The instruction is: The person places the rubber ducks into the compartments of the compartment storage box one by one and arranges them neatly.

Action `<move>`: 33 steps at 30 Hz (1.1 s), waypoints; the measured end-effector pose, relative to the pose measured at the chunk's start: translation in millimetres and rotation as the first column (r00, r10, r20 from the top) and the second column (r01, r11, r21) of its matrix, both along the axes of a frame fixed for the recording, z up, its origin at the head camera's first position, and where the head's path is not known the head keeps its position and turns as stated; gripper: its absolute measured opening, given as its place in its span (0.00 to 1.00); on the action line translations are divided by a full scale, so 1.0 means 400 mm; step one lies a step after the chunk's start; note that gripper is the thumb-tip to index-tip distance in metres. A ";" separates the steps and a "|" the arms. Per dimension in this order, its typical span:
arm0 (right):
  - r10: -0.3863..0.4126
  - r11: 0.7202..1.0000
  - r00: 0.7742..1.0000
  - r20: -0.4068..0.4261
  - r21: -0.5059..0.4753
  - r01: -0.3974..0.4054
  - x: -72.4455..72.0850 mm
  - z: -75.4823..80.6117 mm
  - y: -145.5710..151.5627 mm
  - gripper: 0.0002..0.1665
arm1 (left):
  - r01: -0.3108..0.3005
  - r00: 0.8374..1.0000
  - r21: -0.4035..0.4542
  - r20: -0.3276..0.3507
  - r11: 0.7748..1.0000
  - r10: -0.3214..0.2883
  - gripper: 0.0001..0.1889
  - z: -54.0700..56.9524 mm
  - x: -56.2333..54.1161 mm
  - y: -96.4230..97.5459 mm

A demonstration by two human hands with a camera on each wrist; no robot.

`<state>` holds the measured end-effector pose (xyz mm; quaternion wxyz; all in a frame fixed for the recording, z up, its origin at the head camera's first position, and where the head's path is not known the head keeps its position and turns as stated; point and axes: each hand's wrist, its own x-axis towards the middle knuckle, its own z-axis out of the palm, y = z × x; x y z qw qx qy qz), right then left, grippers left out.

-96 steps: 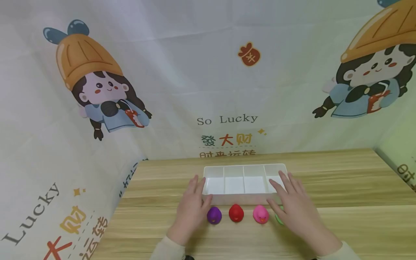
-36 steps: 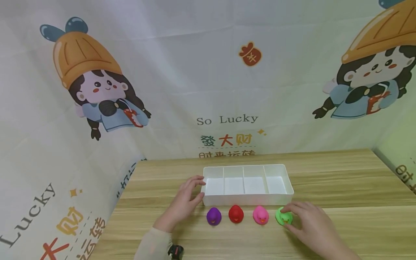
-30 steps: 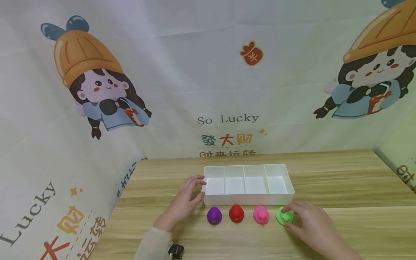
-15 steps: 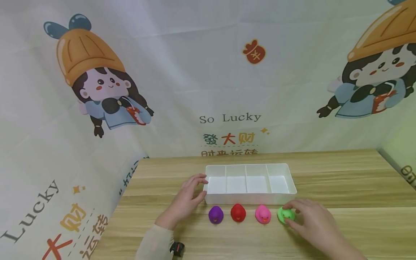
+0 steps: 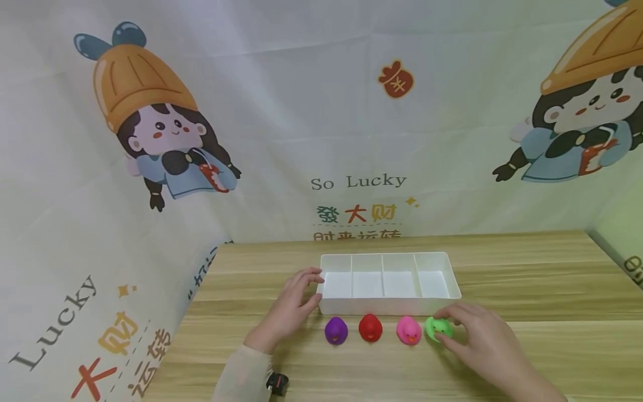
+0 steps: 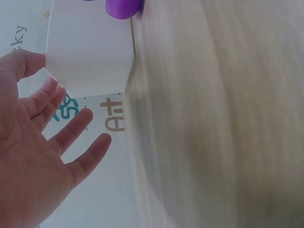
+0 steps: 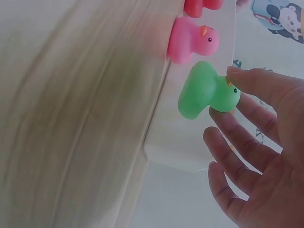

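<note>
My right hand (image 5: 484, 340) pinches the head of a green rubber duck (image 7: 202, 92) between thumb and fingertips. In the right wrist view the duck hangs clear of the tabletop, in front of the tray's wall. My left hand (image 5: 288, 307) is at the left end of a white tray (image 5: 389, 306) with four compartments, its thumb and fingertips touching that end. Its other fingers stretch out loosely in the left wrist view. Purple (image 5: 336, 330), red (image 5: 370, 328) and pink (image 5: 409, 330) rubber ducks stand in a row before the tray.
The tray stands lengthwise on a wood-grain table (image 5: 522, 279). Behind the table hangs a printed white cloth (image 5: 301, 111) with cartoon figures and lettering. A black device (image 5: 277, 384) sits at the left sleeve (image 5: 243, 374).
The right hand came off the tray's right end, took the green duck by its head and raised it slightly. The left hand stays at the tray's left end. The head view shifted slightly.
</note>
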<state>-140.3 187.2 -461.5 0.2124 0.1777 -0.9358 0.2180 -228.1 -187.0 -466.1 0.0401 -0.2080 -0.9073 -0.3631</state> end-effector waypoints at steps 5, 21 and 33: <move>0.026 1.000 0.998 -0.060 0.007 -0.026 -0.003 0.006 -0.004 0.19 | -0.001 1.000 0.009 -0.011 1.000 0.001 0.14 -0.003 -0.002 0.004; 0.055 0.998 0.995 -0.087 -0.018 -0.056 -0.027 0.050 -0.030 0.17 | -0.018 1.000 0.009 -0.025 1.000 0.018 0.14 -0.001 0.002 0.004; 0.084 0.995 0.991 -0.104 -0.041 -0.088 -0.042 0.059 -0.059 0.18 | 0.017 0.999 0.010 -0.043 1.000 -0.016 0.15 -0.003 -0.003 -0.005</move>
